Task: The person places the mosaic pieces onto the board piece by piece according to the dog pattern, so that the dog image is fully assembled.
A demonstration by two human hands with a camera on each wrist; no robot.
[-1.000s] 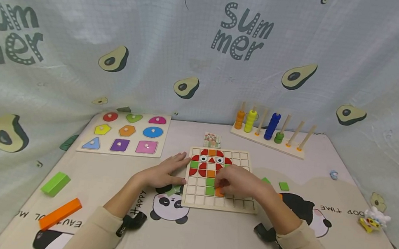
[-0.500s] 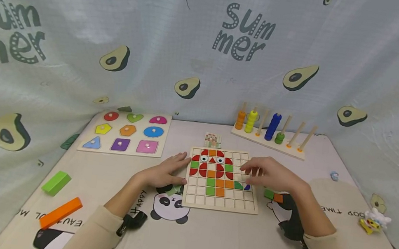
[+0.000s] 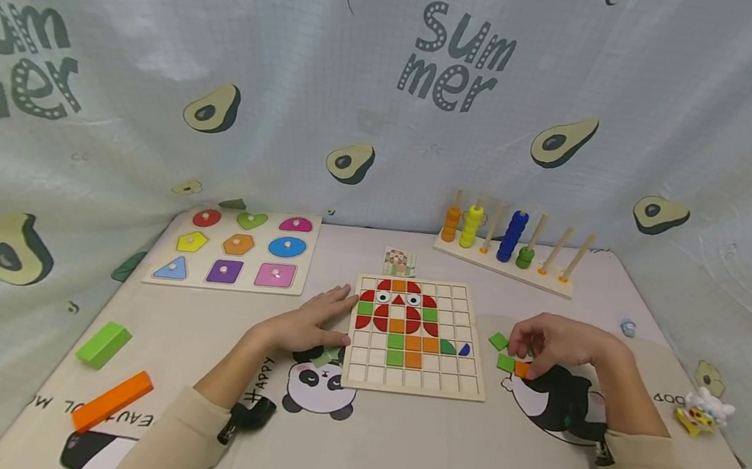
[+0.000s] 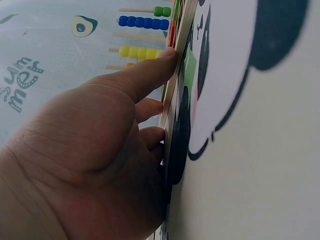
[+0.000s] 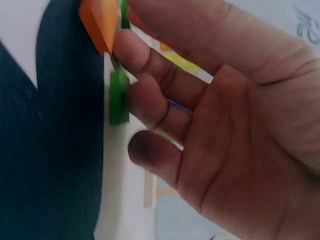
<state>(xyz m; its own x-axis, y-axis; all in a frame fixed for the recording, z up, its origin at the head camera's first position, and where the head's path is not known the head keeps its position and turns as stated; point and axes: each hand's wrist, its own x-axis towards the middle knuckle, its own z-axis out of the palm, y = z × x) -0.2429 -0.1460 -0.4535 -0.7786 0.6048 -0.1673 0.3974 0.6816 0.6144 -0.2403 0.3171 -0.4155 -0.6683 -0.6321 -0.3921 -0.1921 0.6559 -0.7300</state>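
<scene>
A wooden grid board [image 3: 361, 377] lies mid-table, with red, orange, green and blue tiles forming an owl-like picture. My left hand [image 3: 315, 319] rests at its left edge with fingers extended; the left wrist view shows thumb and fingertips against the board's side [image 4: 172, 85]. To the right of the board, my right hand [image 3: 563, 342] pinches an orange square tile [image 3: 521, 369] between thumb and fingers. That orange tile [image 5: 98, 25] looks tilted at the fingertips in the right wrist view. Beside it lie green square tiles [image 3: 505, 362], one of them partly behind the fingers.
A picture card [image 3: 400, 262] lies behind the board. Further back stand a peg stacker [image 3: 506, 266] with colored beads and a shape puzzle [image 3: 156, 275]. Green [image 3: 104, 345] and orange blocks [image 3: 112, 401] are at left, a small toy figure [image 3: 705, 412] at right.
My right hand has moved from the board, where it was over an orange tile, rightward to the loose tiles, and now pinches an orange one. The left hand stays at the board's edge.
</scene>
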